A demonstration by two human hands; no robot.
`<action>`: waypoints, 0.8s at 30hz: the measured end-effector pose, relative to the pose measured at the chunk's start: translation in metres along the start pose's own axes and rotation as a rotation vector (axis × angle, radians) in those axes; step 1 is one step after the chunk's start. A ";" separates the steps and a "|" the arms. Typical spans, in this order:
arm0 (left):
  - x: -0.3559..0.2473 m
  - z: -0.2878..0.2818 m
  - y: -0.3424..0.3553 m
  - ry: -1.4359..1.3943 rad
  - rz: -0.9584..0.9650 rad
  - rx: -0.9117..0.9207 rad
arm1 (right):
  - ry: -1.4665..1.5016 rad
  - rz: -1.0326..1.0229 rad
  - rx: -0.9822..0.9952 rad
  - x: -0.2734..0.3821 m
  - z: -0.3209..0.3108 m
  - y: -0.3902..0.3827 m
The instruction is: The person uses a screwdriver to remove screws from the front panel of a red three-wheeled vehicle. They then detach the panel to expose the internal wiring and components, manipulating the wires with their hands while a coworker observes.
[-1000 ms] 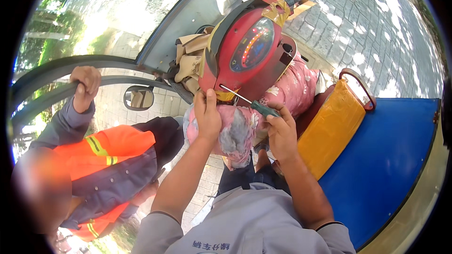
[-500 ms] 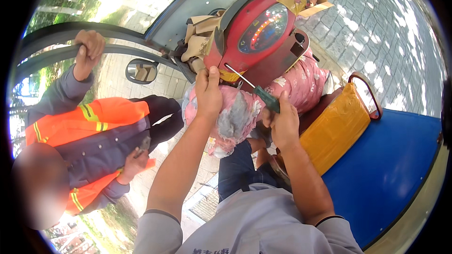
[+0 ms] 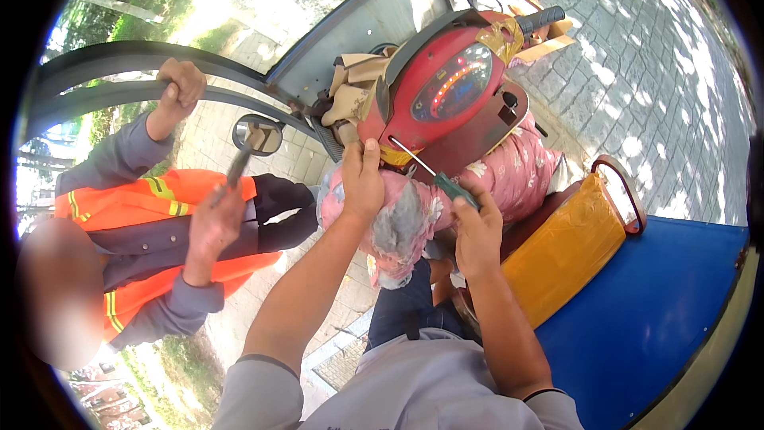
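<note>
Presently, the right hand [image 3: 479, 231] has its fingers closed around a green-handled screwdriver [image 3: 455, 189], its tip at the near left edge of the red instrument housing [image 3: 404, 107]. The left hand [image 3: 363, 185] touches that edge, left of the tip; whether its fingers pinch cannot be told. Pink floral cover [image 3: 509, 163] on the near side; yellow-covered seat [image 3: 565, 251] to the right.
</note>
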State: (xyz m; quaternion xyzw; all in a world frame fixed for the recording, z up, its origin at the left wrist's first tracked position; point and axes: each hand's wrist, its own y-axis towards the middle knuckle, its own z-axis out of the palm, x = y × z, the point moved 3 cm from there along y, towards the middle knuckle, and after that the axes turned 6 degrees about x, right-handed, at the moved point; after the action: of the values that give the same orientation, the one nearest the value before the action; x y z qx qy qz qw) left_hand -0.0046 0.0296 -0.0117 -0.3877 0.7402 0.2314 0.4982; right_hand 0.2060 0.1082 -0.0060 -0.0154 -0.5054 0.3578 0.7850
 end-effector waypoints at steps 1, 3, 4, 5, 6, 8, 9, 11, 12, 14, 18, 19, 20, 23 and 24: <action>0.001 -0.001 -0.001 -0.003 0.003 -0.003 | 0.011 -0.007 -0.002 -0.001 0.004 -0.001; 0.000 -0.002 -0.001 -0.011 0.007 -0.004 | 0.072 0.128 0.099 0.006 0.001 -0.003; 0.000 -0.002 -0.003 -0.013 -0.006 -0.005 | 0.100 0.243 0.211 0.008 -0.004 -0.002; -0.001 -0.002 -0.005 -0.015 -0.019 -0.006 | 0.087 0.231 0.195 0.008 -0.005 -0.003; -0.003 -0.001 -0.004 -0.019 -0.025 -0.010 | 0.074 0.213 0.184 0.008 -0.005 -0.003; -0.004 0.004 0.001 -0.004 0.000 -0.017 | 0.023 0.119 0.103 0.005 -0.006 0.000; -0.004 0.006 0.003 0.004 0.009 -0.023 | -0.014 0.043 0.033 0.001 -0.005 0.002; -0.005 0.012 0.007 0.007 0.046 -0.033 | -0.006 -0.002 -0.026 0.000 -0.009 0.011; -0.003 0.008 0.006 0.032 0.049 -0.039 | 0.041 0.045 -0.017 -0.002 -0.006 0.011; 0.001 0.009 0.003 0.003 0.053 -0.067 | -0.009 0.221 0.036 0.003 -0.013 0.011; 0.036 0.006 -0.010 0.423 0.236 -0.062 | -0.195 0.202 -0.088 -0.014 -0.019 0.006; 0.033 0.013 -0.011 0.624 0.342 -0.041 | -0.657 -0.106 0.122 0.007 -0.012 0.004; 0.030 0.021 -0.011 0.461 0.300 -0.028 | -1.078 -0.505 0.168 0.029 -0.007 -0.002; -0.021 0.022 0.014 0.154 0.174 -0.095 | 0.135 -0.020 -0.043 0.014 -0.007 0.017; -0.024 0.010 0.011 0.185 0.081 -0.055 | 0.063 0.097 0.021 0.002 -0.014 0.022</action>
State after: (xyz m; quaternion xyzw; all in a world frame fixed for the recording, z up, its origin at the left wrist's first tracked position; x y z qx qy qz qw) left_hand -0.0032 0.0521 0.0054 -0.3906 0.7915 0.2348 0.4073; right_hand 0.2056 0.1305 -0.0195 -0.0429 -0.4753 0.3999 0.7825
